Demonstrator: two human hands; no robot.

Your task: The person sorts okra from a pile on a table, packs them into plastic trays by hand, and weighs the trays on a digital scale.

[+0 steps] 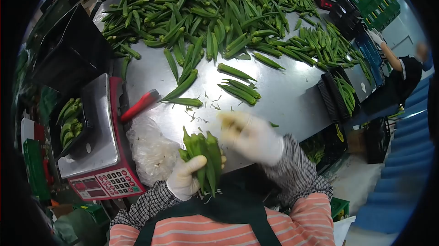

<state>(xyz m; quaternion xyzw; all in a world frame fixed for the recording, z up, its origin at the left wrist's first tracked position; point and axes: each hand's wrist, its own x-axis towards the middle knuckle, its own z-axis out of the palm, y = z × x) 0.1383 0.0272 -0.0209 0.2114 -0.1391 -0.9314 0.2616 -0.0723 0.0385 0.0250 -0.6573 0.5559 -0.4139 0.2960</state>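
My left hand, in a pale glove, is closed round a bunch of several green okra pods near the table's front edge. Just above and right of that bunch is my right hand, also gloved. Its fingers are smeared by motion, so their grip cannot be made out. A few loose pods lie on the metal table beyond my hands, with small green scraps nearby. The large okra heap covers the far part of the table.
At left stand a red-edged scale with a black tray of okra, a red-handled tool, a clear plastic bag and a black crate. Another black tray is at right. A co-worker stands at the far right.
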